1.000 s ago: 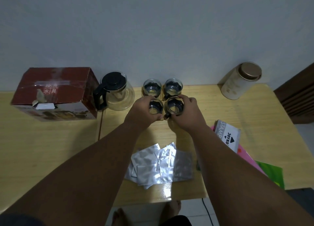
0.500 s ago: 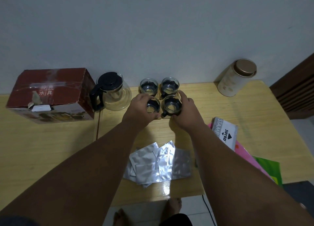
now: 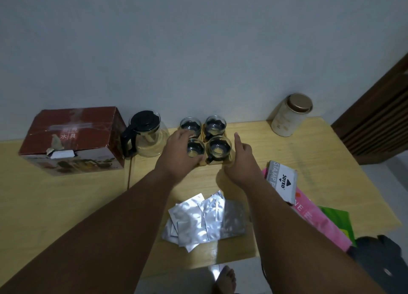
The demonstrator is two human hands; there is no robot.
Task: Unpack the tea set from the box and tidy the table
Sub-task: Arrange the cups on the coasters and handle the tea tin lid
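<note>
Flanking round glass cups (image 3: pixel 219 149), hands (image 3: pixel 178 154).

It is dim, the picture soft and grainy. Light glares off the foil packets (image 3: pixel 205 221), my right hand (image 3: pixel 239 161) throws a faint shadow on the table (image 3: pixel 66 205), and the lens bows its edges.
</note>
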